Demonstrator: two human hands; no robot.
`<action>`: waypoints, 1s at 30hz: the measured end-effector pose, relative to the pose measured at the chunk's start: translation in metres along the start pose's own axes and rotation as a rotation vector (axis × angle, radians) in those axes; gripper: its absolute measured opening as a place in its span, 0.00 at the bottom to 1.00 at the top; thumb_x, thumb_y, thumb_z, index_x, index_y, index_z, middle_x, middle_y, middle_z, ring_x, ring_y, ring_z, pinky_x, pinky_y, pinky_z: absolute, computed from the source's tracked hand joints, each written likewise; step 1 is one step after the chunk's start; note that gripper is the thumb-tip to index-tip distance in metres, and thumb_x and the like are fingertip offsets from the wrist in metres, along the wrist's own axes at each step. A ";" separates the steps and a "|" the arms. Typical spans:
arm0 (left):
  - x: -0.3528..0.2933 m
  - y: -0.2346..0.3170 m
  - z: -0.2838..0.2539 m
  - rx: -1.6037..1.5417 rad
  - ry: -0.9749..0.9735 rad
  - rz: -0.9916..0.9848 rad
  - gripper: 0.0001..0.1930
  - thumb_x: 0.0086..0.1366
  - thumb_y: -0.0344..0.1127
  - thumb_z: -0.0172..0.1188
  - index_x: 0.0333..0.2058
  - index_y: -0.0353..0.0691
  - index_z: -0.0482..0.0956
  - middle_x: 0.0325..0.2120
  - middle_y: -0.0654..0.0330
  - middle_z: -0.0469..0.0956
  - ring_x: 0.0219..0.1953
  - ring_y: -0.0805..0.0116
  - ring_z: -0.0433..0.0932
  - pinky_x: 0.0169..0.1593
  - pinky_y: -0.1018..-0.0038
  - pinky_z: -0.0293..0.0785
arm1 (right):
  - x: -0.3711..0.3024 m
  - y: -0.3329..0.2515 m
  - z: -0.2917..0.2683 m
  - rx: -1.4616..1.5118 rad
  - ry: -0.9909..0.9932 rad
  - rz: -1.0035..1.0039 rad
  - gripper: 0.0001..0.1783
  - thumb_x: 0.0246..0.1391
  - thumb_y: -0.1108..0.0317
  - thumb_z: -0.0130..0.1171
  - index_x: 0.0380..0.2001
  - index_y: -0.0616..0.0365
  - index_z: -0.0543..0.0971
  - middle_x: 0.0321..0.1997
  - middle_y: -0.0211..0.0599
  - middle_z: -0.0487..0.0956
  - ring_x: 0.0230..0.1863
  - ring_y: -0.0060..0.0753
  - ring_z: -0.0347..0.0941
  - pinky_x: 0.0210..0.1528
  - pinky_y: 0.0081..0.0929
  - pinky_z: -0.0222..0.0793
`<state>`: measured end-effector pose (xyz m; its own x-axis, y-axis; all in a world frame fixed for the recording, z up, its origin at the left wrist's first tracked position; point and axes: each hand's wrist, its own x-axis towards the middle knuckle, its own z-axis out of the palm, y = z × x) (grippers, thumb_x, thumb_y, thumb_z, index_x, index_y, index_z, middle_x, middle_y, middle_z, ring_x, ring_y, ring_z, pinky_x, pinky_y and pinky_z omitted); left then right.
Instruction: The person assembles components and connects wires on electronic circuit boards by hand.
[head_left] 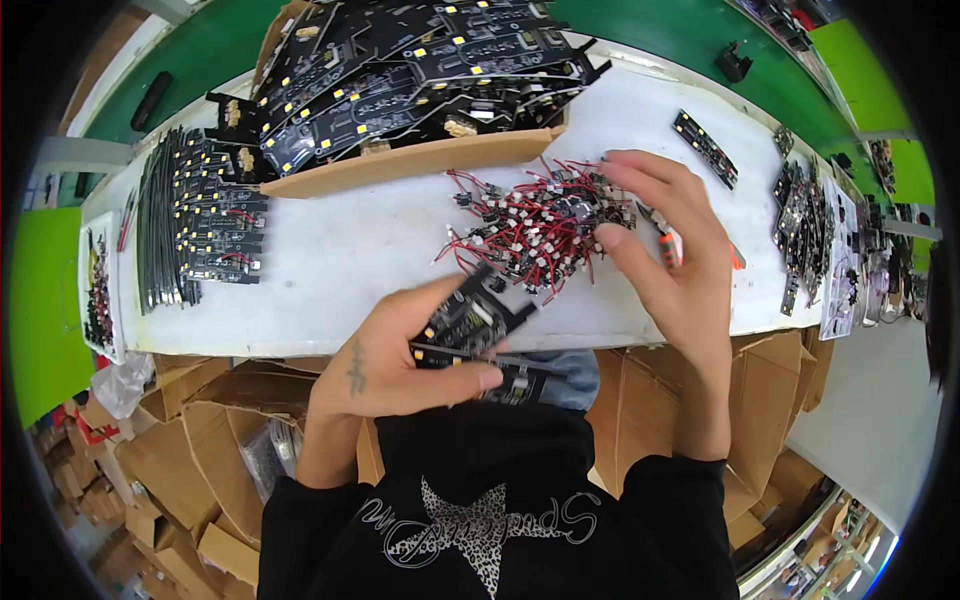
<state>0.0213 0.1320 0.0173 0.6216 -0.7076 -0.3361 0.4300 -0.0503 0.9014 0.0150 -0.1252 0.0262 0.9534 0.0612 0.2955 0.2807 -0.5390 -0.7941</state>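
- Two or more black rectangular circuit boards (472,318), dotted with small pale-yellow squares, sit in the left hand (385,360) in the head view, just over the near edge of the white counter (350,240).
- Left fingers: closed round those boards, the thumb lying across the lower one; the upper one is tilted and slightly blurred.
- Right hand (680,250): thumb and fingers spread wide apart at the right side of a tangled heap of small parts with red and black wires and white connectors (535,230); whether the fingertips touch it, I cannot tell.
- That heap lies mid-counter, between the near and far edges.
- An orange-and-black-handled tool (668,250) lies partly hidden behind the right hand.
- Toward the far edge, an open brown cardboard box (420,165) is heaped above its rim with black boards (420,70).
- Toward the left edge stands a column of overlapping black boards (215,225), then a shallow white tray (117,340) of small parts at that edge.
- One single black board (705,148) lies slanted toward the far right corner.
- Near the right edge is another pile of dark boards (795,230).
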 end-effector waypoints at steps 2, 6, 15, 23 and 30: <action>0.001 0.001 0.007 -0.097 0.140 0.073 0.20 0.55 0.23 0.64 0.47 0.33 0.71 0.30 0.65 0.76 0.26 0.81 0.74 0.27 0.83 0.70 | -0.005 -0.005 -0.002 -0.064 0.024 -0.048 0.19 0.44 0.75 0.64 0.44 0.63 0.80 0.39 0.39 0.80 0.41 0.34 0.75 0.44 0.28 0.69; 0.006 0.005 0.013 -0.175 0.234 0.139 0.21 0.57 0.24 0.63 0.50 0.34 0.70 0.33 0.64 0.76 0.24 0.81 0.74 0.25 0.84 0.69 | -0.029 -0.021 0.010 0.395 -0.229 0.168 0.26 0.41 0.74 0.69 0.48 0.60 0.79 0.34 0.35 0.80 0.32 0.25 0.74 0.34 0.22 0.68; 0.011 0.000 0.012 -0.133 0.161 0.087 0.33 0.55 0.27 0.69 0.56 0.36 0.59 0.48 0.59 0.69 0.46 0.77 0.70 0.39 0.82 0.73 | -0.037 -0.030 0.024 0.191 -0.028 0.068 0.26 0.39 0.82 0.69 0.47 0.65 0.78 0.28 0.34 0.80 0.26 0.22 0.72 0.30 0.19 0.70; 0.007 0.004 0.013 -0.002 0.205 0.179 0.45 0.51 0.31 0.74 0.59 0.36 0.50 0.52 0.52 0.64 0.52 0.70 0.69 0.40 0.79 0.77 | -0.031 -0.033 0.024 0.167 0.029 -0.022 0.24 0.37 0.83 0.69 0.43 0.64 0.80 0.26 0.34 0.80 0.25 0.23 0.72 0.28 0.20 0.69; 0.006 -0.002 0.009 0.189 0.142 0.200 0.41 0.54 0.34 0.71 0.58 0.30 0.51 0.53 0.48 0.64 0.51 0.69 0.71 0.37 0.79 0.77 | -0.029 -0.028 0.019 0.229 0.069 -0.018 0.19 0.38 0.84 0.68 0.38 0.66 0.81 0.24 0.36 0.80 0.24 0.23 0.73 0.27 0.19 0.68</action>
<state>0.0183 0.1208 0.0159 0.7727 -0.6117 -0.1697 0.1686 -0.0600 0.9839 -0.0188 -0.0955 0.0298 0.9404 0.0072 0.3400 0.3229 -0.3332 -0.8859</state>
